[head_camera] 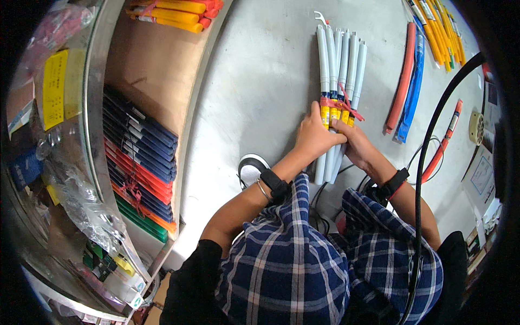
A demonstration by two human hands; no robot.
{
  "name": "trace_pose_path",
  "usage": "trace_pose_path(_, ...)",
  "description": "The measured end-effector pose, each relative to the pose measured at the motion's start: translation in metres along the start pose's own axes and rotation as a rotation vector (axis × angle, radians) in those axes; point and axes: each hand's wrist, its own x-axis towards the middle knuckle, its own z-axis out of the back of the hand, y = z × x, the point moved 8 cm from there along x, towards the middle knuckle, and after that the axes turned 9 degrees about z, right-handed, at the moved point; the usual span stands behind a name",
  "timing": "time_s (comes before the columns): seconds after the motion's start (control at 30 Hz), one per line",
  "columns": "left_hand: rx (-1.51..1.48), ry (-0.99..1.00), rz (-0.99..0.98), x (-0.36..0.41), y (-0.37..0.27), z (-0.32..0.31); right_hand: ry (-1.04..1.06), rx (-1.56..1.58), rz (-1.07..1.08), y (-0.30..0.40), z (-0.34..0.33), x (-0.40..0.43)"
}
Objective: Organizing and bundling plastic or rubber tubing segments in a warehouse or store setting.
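A bundle of several pale grey plastic tubes (342, 69) lies lengthwise before my knees, fanning out slightly at its far end. Yellow and dark blue labels wrap the tubes near their middle. A pink plastic tie (343, 103) goes around them there, its loose ends sticking out to the right. My left hand (316, 136) grips the bundle from the left, just below the tie. From the other side, my right hand (354, 142) holds it too, thumb on the labels. Near ends of the tubes show between my wrists. The right fingers are partly hidden beneath.
Left, a wooden shelf (152, 61) holds stacked navy sleeves (142, 134) and yellow tubes (174, 12). A red tube (402, 77), a blue sleeve (412, 89) and yellow tubes (436, 28) lie right on the grey floor (260, 81). A black cable (424, 146) crosses my right side.
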Motion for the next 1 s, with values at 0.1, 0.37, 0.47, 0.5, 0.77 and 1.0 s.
trace_pose_path(0.1, -0.030, 0.061, 0.003, -0.001, -0.002, -0.006, 0.009, -0.051, 0.063, 0.000, 0.007, -0.001)
trace_pose_path(0.37, -0.077, -0.042, -0.229, -0.027, 0.000, -0.012, 0.033, -0.133, 0.181, 0.004, 0.005, -0.019)
trace_pose_path(0.47, -0.116, -0.096, -0.287, -0.047, -0.014, 0.007, 0.095, -0.172, 0.285, 0.026, -0.018, -0.028)
trace_pose_path(0.5, -0.144, -0.124, -0.268, -0.050, -0.011, 0.019, 0.146, -0.171, 0.297, 0.029, -0.034, -0.027)
trace_pose_path(0.77, -0.648, -0.267, -0.370, -0.071, -0.021, 0.101, 0.325, -0.521, 0.344, 0.079, -0.129, -0.018)
trace_pose_path(1.0, -0.726, -0.452, -0.446, -0.088, 0.002, 0.179, 0.607, -0.514, 0.356, 0.076, -0.234, 0.010)
